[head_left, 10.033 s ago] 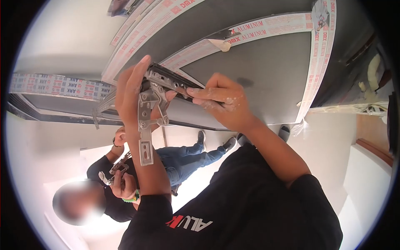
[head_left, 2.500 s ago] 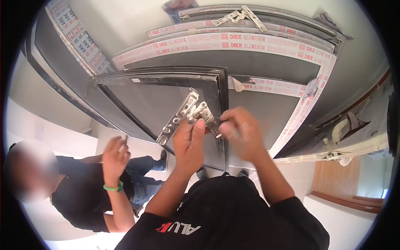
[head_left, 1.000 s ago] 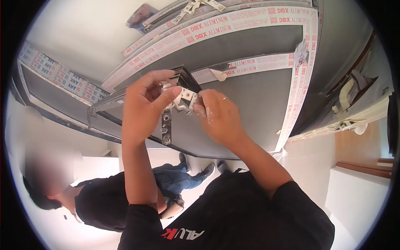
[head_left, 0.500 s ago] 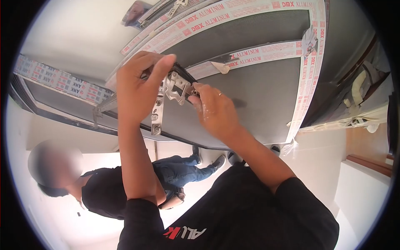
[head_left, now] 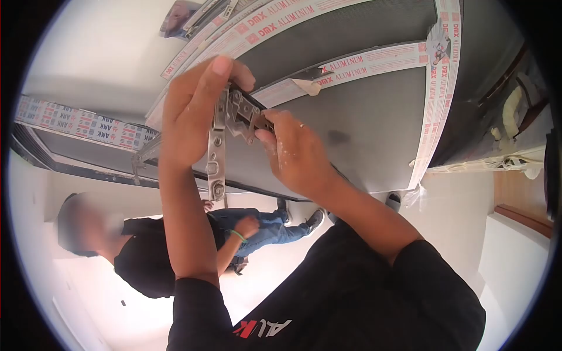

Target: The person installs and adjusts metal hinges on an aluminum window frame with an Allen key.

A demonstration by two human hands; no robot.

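We count two bare hands of our own, one left hand [head_left: 188, 114] and one right hand [head_left: 300, 159], with one ring [head_left: 302, 124] on the right. Between them we see one metal hinge [head_left: 216, 168]. We count one AMK-taped frame [head_left: 88, 123] and one foremost DMX-taped frame [head_left: 429, 126]; those behind it overlap too much for us to number. Its crossbar [head_left: 374, 60] carries one peeled tape flap [head_left: 307, 86] and, at its right end, one plastic scrap [head_left: 438, 42]. Beyond, we count one co-worker [head_left: 146, 251], two shoes [head_left: 316, 219] and one green wristband [head_left: 238, 236].
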